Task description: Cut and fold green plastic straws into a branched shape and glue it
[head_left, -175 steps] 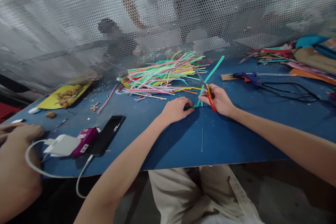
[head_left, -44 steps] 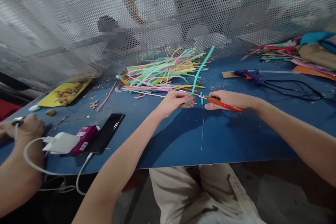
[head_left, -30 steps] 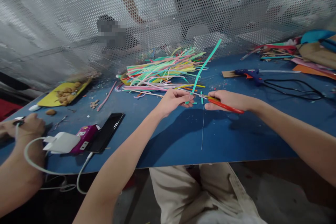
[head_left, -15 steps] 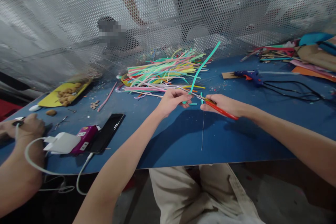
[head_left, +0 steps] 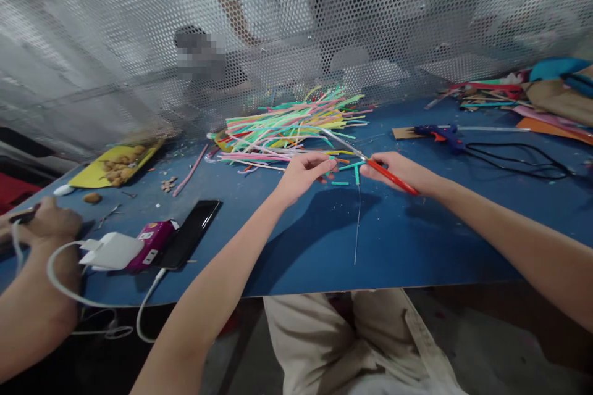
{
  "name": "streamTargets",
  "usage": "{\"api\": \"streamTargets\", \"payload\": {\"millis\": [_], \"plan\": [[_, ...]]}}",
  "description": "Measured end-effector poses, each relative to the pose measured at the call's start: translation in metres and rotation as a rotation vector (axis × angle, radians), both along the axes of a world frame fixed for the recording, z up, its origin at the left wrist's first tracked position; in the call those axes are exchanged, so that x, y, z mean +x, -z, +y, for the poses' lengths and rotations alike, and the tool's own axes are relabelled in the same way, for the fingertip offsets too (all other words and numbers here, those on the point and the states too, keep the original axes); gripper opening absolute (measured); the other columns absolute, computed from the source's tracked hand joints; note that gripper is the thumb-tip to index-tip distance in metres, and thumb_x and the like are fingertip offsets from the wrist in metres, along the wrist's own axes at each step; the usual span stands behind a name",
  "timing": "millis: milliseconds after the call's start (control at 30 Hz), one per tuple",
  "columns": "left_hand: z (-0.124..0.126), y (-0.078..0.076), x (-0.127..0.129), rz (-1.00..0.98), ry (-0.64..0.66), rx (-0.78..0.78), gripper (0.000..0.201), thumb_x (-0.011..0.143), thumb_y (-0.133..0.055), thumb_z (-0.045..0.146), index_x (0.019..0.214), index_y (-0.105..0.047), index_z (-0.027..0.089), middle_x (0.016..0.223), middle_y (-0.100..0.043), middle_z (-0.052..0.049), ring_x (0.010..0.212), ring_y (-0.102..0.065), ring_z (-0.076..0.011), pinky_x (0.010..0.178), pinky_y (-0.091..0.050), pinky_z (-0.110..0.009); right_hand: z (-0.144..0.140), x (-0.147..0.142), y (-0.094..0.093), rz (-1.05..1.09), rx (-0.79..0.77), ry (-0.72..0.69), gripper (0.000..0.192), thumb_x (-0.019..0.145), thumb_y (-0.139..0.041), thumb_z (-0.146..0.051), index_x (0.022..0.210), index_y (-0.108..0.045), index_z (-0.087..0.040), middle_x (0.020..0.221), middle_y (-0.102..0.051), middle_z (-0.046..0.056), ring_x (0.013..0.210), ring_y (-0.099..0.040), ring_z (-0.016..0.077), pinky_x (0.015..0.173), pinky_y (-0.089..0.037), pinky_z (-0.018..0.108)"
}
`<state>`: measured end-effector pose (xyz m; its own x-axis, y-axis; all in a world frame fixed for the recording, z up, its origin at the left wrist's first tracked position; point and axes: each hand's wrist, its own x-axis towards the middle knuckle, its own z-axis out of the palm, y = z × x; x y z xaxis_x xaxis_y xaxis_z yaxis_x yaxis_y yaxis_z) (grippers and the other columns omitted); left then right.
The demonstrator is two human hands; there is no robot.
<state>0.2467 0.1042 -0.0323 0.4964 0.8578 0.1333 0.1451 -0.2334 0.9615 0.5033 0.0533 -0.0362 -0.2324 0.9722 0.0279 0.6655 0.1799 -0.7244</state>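
My left hand (head_left: 306, 176) is closed in a pinch on a short turquoise pipe cleaner piece (head_left: 332, 162), mostly hidden by the fingers. My right hand (head_left: 401, 170) grips red-handled scissors (head_left: 393, 176), whose metal blades point up and left above the table. Below the blades lies a slanted turquoise pipe cleaner (head_left: 349, 166), beside an upright turquoise bit (head_left: 357, 174) with a thin wire (head_left: 357, 228) running toward me. Another short turquoise piece (head_left: 340, 183) rests just under my left fingers. Behind my hands is a pile of coloured pipe cleaners (head_left: 287, 126).
A blue glue gun (head_left: 440, 133) with a black cord lies to the right. At left are a black phone (head_left: 192, 231), a purple power adapter (head_left: 151, 244), a white charger (head_left: 113, 251) and a yellow tray (head_left: 92, 166). Another person's hand (head_left: 53, 222) is at far left.
The long turquoise pipe cleaner no longer stands up from my left hand; a turquoise length now lies between my hands. The scissors have swung upward and away from my left fingers.
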Motion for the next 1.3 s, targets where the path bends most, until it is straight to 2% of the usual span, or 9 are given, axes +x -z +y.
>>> {"api": "streamTargets", "payload": {"millis": [167,300,400,533,633,733,1000,1167,1300], "plan": [[0.012,0.017,-0.001,0.074,-0.117,0.110,0.041,0.082,-0.074,0.053,0.100,-0.078,0.016,0.094,-0.077,-0.008,0.079,-0.073,-0.0192,0.069,-0.055,-0.027,0.020,0.017,0.015,0.039,0.116,0.227,0.045,0.078,-0.070,-0.064,0.088,-0.060,-0.021,0.077,-0.062,0.003,0.068,-0.052,0.0177,0.064,-0.038,0.032],[0.019,0.029,-0.002,0.153,-0.210,0.256,0.027,0.082,-0.076,0.046,0.092,-0.081,0.021,0.092,-0.078,-0.006,0.080,-0.072,-0.0214,0.081,-0.055,-0.031,0.036,0.030,0.031,-0.043,0.279,0.228,0.038,0.078,-0.070,-0.037,0.109,-0.056,-0.020,0.105,-0.072,0.010,0.077,-0.063,0.0210,0.071,-0.044,0.033],[0.020,0.031,-0.001,0.220,-0.238,0.351,0.020,0.082,-0.077,0.042,0.090,-0.081,0.024,0.090,-0.079,-0.005,0.086,-0.073,-0.0231,0.090,-0.053,-0.033,0.046,0.035,0.036,-0.265,0.321,0.197,0.036,0.083,-0.065,-0.039,0.113,-0.057,-0.020,0.107,-0.073,0.011,0.080,-0.066,0.0254,0.070,-0.043,0.035],[0.015,0.030,0.004,0.034,-0.218,0.171,0.034,0.085,-0.074,0.046,0.105,-0.076,0.018,0.098,-0.079,-0.008,0.086,-0.076,-0.0225,0.085,-0.059,-0.035,0.053,0.033,0.038,-0.469,0.295,0.107,0.030,0.090,-0.057,-0.038,0.114,-0.058,-0.020,0.108,-0.075,0.011,0.094,-0.068,0.0307,0.069,-0.043,0.035],[0.010,0.029,0.008,-0.133,-0.185,-0.015,0.044,0.082,-0.078,0.048,0.110,-0.072,0.015,0.104,-0.078,-0.011,0.088,-0.077,-0.0217,0.084,-0.062,-0.034,0.055,0.032,0.039,-0.507,0.298,0.070,0.032,0.091,-0.054,-0.036,0.119,-0.056,-0.020,0.115,-0.074,0.011,0.100,-0.068,0.0310,0.071,-0.045,0.036],[0.007,0.029,0.010,-0.236,-0.188,-0.092,0.048,0.079,-0.081,0.051,0.109,-0.071,0.014,0.109,-0.078,-0.012,0.086,-0.078,-0.0210,0.082,-0.064,-0.034,0.055,0.032,0.040,-0.521,0.293,0.064,0.036,0.091,-0.056,-0.040,0.120,-0.055,-0.020,0.123,-0.071,0.013,0.104,-0.067,0.0319,0.075,-0.047,0.037],[0.009,0.029,0.011,-0.337,-0.208,-0.158,0.051,0.074,-0.085,0.051,0.107,-0.072,0.015,0.110,-0.078,-0.011,0.081,-0.079,-0.0199,0.077,-0.066,-0.032,0.061,0.037,0.046,-0.478,0.307,0.029,0.037,0.090,-0.056,-0.039,0.121,-0.056,-0.019,0.120,-0.070,0.014,0.103,-0.067,0.0312,0.083,-0.050,0.040],[0.010,0.032,0.010,-0.361,-0.203,-0.159,0.051,0.074,-0.085,0.052,0.108,-0.072,0.015,0.106,-0.078,-0.010,0.083,-0.079,-0.0216,0.077,-0.066,-0.032,0.068,0.039,0.054,-0.406,0.473,-0.104,0.038,0.083,-0.059,-0.025,0.119,-0.060,-0.013,0.128,-0.065,0.020,0.124,-0.057,0.0342,0.104,-0.045,0.046],[0.008,0.030,0.010,-0.367,-0.190,-0.146,0.050,0.075,-0.084,0.051,0.106,-0.072,0.014,0.106,-0.078,-0.011,0.082,-0.079,-0.0212,0.078,-0.066,-0.033,0.068,0.039,0.052,-0.411,0.448,-0.151,0.038,0.081,-0.059,-0.021,0.119,-0.060,-0.014,0.127,-0.067,0.019,0.119,-0.061,0.0332,0.100,-0.046,0.045]]}}
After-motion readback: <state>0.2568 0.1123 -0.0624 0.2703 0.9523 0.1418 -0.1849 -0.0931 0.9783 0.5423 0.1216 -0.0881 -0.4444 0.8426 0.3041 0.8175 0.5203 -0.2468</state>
